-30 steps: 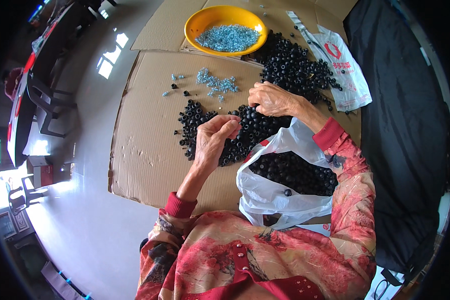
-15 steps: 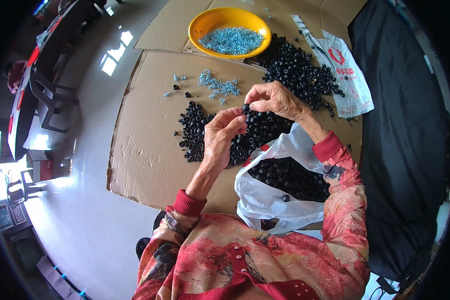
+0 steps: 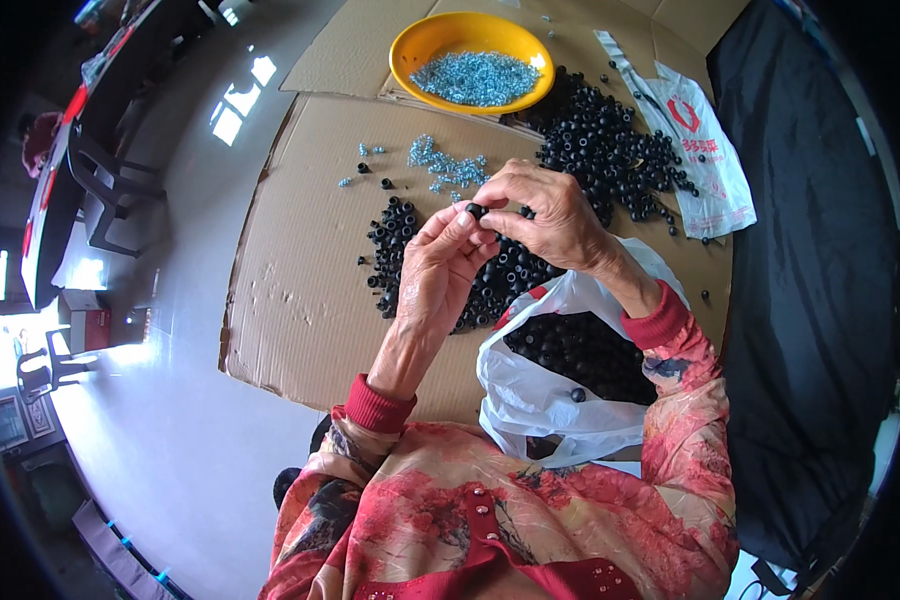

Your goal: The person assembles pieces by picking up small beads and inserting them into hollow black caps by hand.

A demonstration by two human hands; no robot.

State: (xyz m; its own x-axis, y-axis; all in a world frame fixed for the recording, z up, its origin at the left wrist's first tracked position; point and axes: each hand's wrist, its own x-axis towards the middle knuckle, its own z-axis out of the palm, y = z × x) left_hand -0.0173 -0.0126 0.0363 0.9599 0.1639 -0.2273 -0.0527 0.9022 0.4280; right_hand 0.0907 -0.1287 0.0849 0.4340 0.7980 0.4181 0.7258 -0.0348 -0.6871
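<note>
My left hand (image 3: 435,268) and my right hand (image 3: 558,220) meet over the cardboard, both closed at the fingertips around one small round black plastic piece (image 3: 477,211). Its top shows between the two thumbs and forefingers; whatever else the fingers may hold is hidden. Beneath and beside my hands spreads a pile of black hollow pieces (image 3: 510,285), some with their ring-shaped openings showing. Just beyond my fingers lies a loose scatter of small clear-blue pieces (image 3: 440,160). Farther off, a yellow bowl (image 3: 402,62) holds many more of these blue bits.
An open white plastic bag (image 3: 505,400) full of black pieces sits close to my body. A second black heap (image 3: 605,140) lies at the far right, beside a flat printed bag (image 3: 720,180). Cardboard (image 3: 300,270) forms the work surface; black cloth (image 3: 800,250) hangs at right.
My hands have come closer together, shifted slightly left. The black piece has moved left with them and now sits between both sets of fingertips. The whole view has shifted a little.
</note>
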